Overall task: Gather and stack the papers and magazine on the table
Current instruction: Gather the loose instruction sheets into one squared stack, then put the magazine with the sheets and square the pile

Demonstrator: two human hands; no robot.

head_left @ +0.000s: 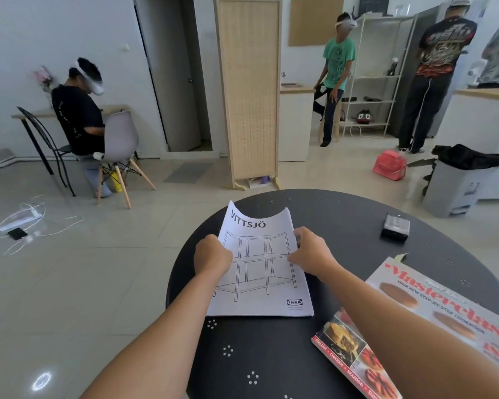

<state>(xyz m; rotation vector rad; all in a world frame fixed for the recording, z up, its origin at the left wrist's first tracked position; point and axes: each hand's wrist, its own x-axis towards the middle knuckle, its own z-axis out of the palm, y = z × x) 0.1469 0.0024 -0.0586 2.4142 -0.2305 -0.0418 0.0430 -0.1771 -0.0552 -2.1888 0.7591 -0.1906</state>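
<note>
A white stack of papers (260,272), a furniture manual with a line drawing of a shelf on top, lies on the round black table (343,226). My left hand (212,259) grips its left edge and my right hand (311,251) grips its right edge. The far end of the papers curls up a little. To the right lies a cooking magazine (432,306) with a white and red cover, partly hidden under my right forearm. It lies apart from the papers.
A small black box (395,227) sits on the table's far right. Beyond the table stand a grey bin (455,185), a pink bag (389,165) and a wicker screen (251,90). Several people stand or sit in the room.
</note>
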